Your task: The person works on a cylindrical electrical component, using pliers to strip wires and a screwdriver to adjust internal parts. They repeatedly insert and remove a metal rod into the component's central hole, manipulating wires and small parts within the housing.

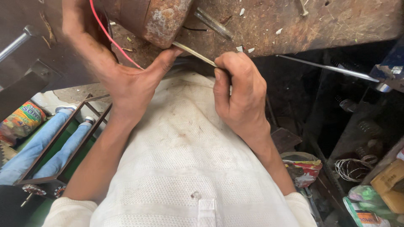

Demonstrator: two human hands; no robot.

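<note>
The right hand is curled into a loose fist, pinching a thin flat metal strip between thumb and fingers; the strip runs up and left to the lower edge of a rusty round metal piece. The left hand is spread, its thumb tip pressed against the strip's far end just under that rusty piece, its fingers reaching up behind it, and a red wire runs down across the palm. Both hands work at the near edge of a worn, rust-brown workbench flecked with small white chips. To the far left lies a green and orange printed packet beside a brown metal frame. Lower right sit a crumpled red and yellow bag, a coil of pale wire, a yellow box and a green printed pouch. A long thin steel rod slants across the dark, cluttered space under the bench.
</note>
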